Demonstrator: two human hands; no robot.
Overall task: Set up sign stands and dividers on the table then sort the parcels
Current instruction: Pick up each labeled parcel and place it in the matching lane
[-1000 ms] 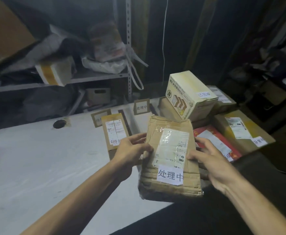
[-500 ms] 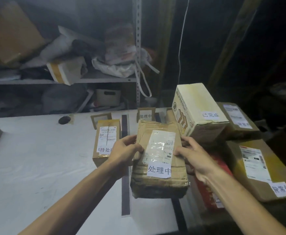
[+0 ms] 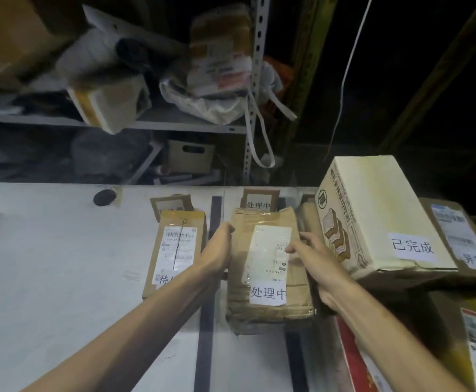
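Both hands clamp the crumpled parcel [image 3: 268, 267] w/ the 处理中 label: left hand [image 3: 217, 250] wrapped on its 9 o'clock edge, right hand [image 3: 313, 258] on the 3 o'clock edge w/ fingers spread over the top, neither fully closed. Parcel sits in the lane btwn two dark dividers [image 3: 208, 278], the matching sign stand [image 3: 259, 200] at its 12 o'clock. Can't tell if the base is fully down on the table [image 3: 47, 264]. Best approach, imo: lower flat, keep it clear of both strips, square to the sign, label up. The cream box [image 3: 372, 216] at 3 o'clock is close, so mind the right knuckles when letting go.
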